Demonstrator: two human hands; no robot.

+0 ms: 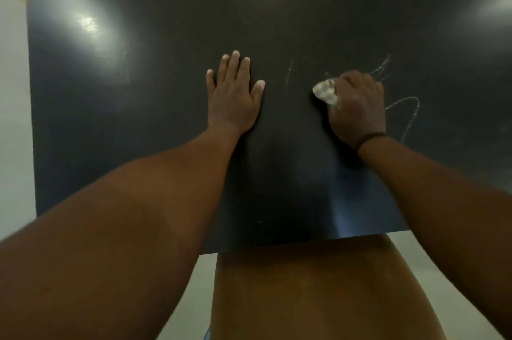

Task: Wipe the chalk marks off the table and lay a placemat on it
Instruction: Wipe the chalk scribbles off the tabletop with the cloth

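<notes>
Dark matte bench (138, 117) fills the view, pale floor around it, two lamp glares on top. Chalk marks (401, 106) sit right of centre: a looping line just right of the right hand (357, 109), thinner strokes above the knuckles, one faint streak between the two hands. Right hand is closed tight round a crumpled whitish cloth (325, 91), wad poking out on the thumb side and pressed to the bench beside the marks. Left hand (232, 95) lies flat, fingers spread, palm down, gripping nothing, well apart from the right; looks like it braces the body.

Step in hand, by my read: wiping, partly done, since marks remain. To do it well: keep the cloth flat under firm pressure, sweep in overlapping passes across the loop to the right, then return for the faint streak in the middle; turn the wad to a clean face so dust is not smeared. Keep the left hand off any chalk.

Placemat: not in view. No containers visible. Thin dark band (370, 137) on the right wrist.
</notes>
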